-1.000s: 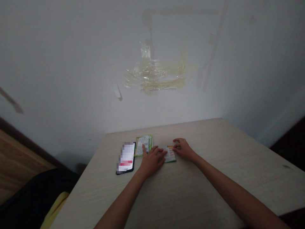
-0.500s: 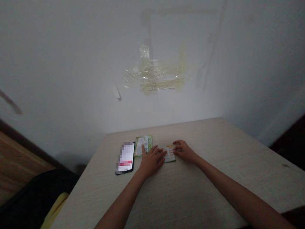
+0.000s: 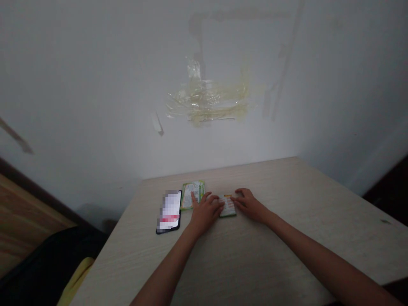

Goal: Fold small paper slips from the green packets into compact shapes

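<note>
A small printed card or packet (image 3: 228, 207), white with green edges and a yellow-orange strip at the top, lies flat on the table between my hands. Fingertips of my left hand (image 3: 207, 213) rest at its left side, fingers apart, with the thumb stretched over a larger green-and-white printed packet (image 3: 188, 196). From the other side, my right hand (image 3: 251, 206) reaches in with loosely bent, parted fingers; its index fingertip touches the small card's upper right edge. Neither hand grasps anything.
Left of the green packet lies a phone (image 3: 170, 211) with a lit, pixelated screen. The pale wooden table (image 3: 255, 259) meets a white wall (image 3: 95, 106) bearing peeling clear tape (image 3: 210, 97). Dark and yellow cloth (image 3: 75, 280) shows beyond the table's left edge.
The view has shifted very slightly. My right index finger reaches a little farther onto the small card, and its other fingers sit farther from it. The packets and phone stay in place.
</note>
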`<state>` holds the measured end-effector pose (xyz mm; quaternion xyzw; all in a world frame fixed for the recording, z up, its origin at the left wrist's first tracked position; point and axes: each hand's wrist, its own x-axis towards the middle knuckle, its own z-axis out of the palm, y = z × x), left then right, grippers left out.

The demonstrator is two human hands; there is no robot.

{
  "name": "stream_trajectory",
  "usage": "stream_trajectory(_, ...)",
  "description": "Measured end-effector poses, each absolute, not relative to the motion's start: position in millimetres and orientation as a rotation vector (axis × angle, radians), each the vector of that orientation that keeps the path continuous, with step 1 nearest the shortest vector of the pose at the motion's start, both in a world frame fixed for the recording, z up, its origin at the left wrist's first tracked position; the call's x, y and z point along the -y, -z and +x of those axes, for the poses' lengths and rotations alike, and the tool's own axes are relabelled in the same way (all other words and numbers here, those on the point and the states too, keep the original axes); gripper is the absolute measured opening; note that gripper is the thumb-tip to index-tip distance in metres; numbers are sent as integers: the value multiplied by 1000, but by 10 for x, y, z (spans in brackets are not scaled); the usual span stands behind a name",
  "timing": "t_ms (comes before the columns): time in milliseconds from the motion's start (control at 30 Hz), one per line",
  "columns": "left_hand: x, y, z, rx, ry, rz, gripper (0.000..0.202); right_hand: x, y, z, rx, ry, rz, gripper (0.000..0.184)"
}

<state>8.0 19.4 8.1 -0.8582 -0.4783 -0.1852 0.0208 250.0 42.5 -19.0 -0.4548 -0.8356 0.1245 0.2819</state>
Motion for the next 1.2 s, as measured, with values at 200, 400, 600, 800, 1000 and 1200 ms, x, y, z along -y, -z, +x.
stream_trajectory(200, -222, -91, 61, 1456, 554, -2720, 29, -374, 155, 2500, 2205, -379, -1212, 38)
stream_trajectory(400, -221, -121, 66, 1489, 524, -2721, 28, -261, 52, 2504, 2224, -400, -1146, 35)
stream_trajectory(600, -228, -113, 56, 1484, 523, -2734, 30, -229, 12, 2519, 2298, -341, -978, 30)
stream_trajectory(800, -229, -95, 45, 1488, 561, -2736, 29, -182, -2, 2550, 2321, -392, -921, 26)
stream_trajectory(1000, -202, -90, 34, 1481, 588, -2730, 29, -201, 31, 2570, 2282, -492, -1044, 31)
stream_trajectory(1200, -170, -103, 28, 1540, 616, -2666, 25, -255, 79, 2575, 2250, -513, -1107, 30)
